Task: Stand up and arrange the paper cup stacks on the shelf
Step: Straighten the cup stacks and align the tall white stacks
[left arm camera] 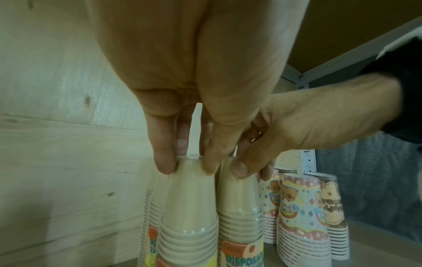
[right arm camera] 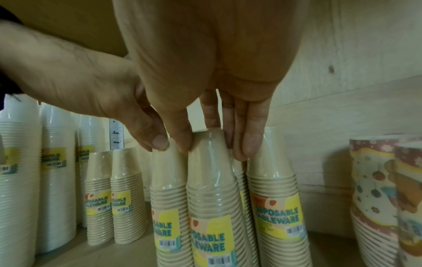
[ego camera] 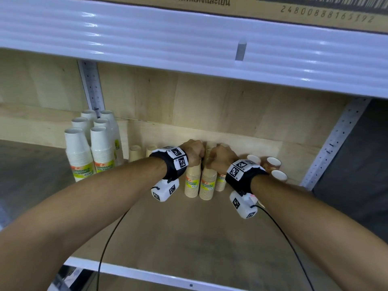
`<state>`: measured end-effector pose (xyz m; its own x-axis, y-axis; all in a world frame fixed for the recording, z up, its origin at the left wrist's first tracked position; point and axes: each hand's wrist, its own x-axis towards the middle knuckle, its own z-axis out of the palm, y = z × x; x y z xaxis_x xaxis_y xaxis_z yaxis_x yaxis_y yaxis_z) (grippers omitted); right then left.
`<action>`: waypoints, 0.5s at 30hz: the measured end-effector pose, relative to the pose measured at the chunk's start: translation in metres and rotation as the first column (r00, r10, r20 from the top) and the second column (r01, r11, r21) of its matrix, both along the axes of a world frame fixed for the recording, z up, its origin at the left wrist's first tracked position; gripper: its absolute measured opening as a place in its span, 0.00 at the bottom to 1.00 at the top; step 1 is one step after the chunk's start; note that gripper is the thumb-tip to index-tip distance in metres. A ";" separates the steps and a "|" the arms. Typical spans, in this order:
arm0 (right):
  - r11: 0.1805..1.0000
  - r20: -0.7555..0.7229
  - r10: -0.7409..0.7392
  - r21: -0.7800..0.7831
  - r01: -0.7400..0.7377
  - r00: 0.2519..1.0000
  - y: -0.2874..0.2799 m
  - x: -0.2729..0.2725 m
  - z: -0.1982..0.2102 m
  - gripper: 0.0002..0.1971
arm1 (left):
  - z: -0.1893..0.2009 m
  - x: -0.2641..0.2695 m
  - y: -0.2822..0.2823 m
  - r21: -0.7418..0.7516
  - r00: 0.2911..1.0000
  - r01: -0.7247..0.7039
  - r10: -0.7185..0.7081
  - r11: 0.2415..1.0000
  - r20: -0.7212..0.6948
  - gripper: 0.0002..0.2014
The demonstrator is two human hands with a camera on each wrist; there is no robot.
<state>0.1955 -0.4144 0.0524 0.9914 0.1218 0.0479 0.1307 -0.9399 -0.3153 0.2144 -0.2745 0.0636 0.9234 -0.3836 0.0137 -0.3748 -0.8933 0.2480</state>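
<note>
Several plastic-wrapped tan paper cup stacks stand upright mid-shelf. My left hand (ego camera: 194, 153) pinches the top of one tan stack (left arm camera: 189, 207) between thumb and fingers. Just to its right, my right hand (ego camera: 219, 159) grips the top of the neighbouring tan stack (right arm camera: 212, 180) the same way. The two stacks touch side by side, each with a yellow label (ego camera: 207, 185). Another tan stack (right arm camera: 274, 189) stands against the right fingers (right arm camera: 247, 144). The cup tops are hidden under my hands in the head view.
Tall white cup stacks (ego camera: 79, 152) stand at the back left, with two shorter tan stacks (right arm camera: 114, 180) beside them. Patterned party cup stacks (ego camera: 273, 163) stand to the right. The shelf above (ego camera: 189, 49) hangs low. The wooden shelf board (ego camera: 189, 238) in front is bare.
</note>
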 end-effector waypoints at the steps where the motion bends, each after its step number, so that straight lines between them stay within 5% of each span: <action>1: 1.000 0.000 -0.008 -0.002 0.008 1.000 0.000 0.000 0.001 0.05 | 0.001 0.001 0.001 -0.008 1.000 0.002 -0.002 1.000 -0.001 0.12; 8: 0.997 0.047 -0.072 0.032 0.070 0.996 0.004 -0.006 0.023 0.17 | 0.019 0.001 0.022 -0.035 0.999 -0.036 0.037 0.999 0.035 0.19; 15: 0.998 0.106 -0.006 0.064 0.000 0.994 0.034 0.000 0.045 0.18 | 0.041 0.003 0.068 -0.009 0.987 -0.145 0.145 0.989 0.070 0.18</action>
<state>0.1954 -0.3807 0.0973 0.9806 0.1122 0.1609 0.1640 -0.9188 -0.3590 0.2175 -0.2069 0.1048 0.9658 -0.2458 0.0820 -0.2583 -0.9386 0.2287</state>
